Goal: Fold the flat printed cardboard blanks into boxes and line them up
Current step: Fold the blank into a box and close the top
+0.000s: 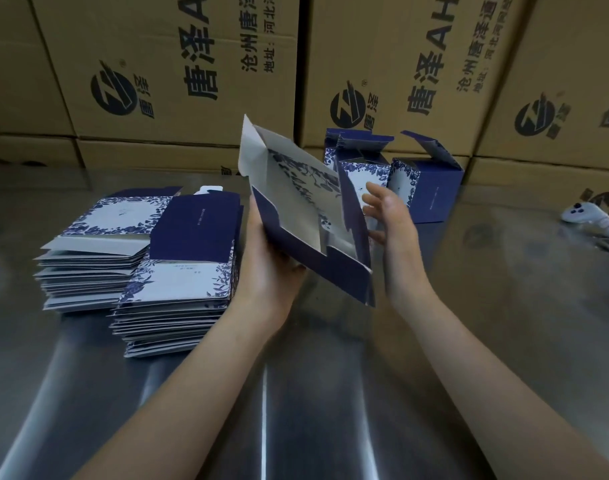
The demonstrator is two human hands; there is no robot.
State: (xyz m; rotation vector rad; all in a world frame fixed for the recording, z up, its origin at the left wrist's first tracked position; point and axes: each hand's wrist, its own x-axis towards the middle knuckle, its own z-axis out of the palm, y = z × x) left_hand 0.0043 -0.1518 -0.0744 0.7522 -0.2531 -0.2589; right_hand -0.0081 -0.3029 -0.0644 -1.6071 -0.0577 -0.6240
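A partly opened blue-and-white printed blank (296, 209) is held up over the steel table, its grey inside facing me. My left hand (268, 258) grips it from below at its left edge. My right hand (388, 216) has its fingers spread, touching the blank's right side panel. Two stacks of flat blanks (178, 271) lie on the left. Folded boxes (428, 192) with their top flaps up stand in a row at the back, right of centre.
Large brown shipping cartons (178, 64) form a wall along the back of the shiny steel table (313, 393). A white handheld controller (590, 220) lies at the far right edge.
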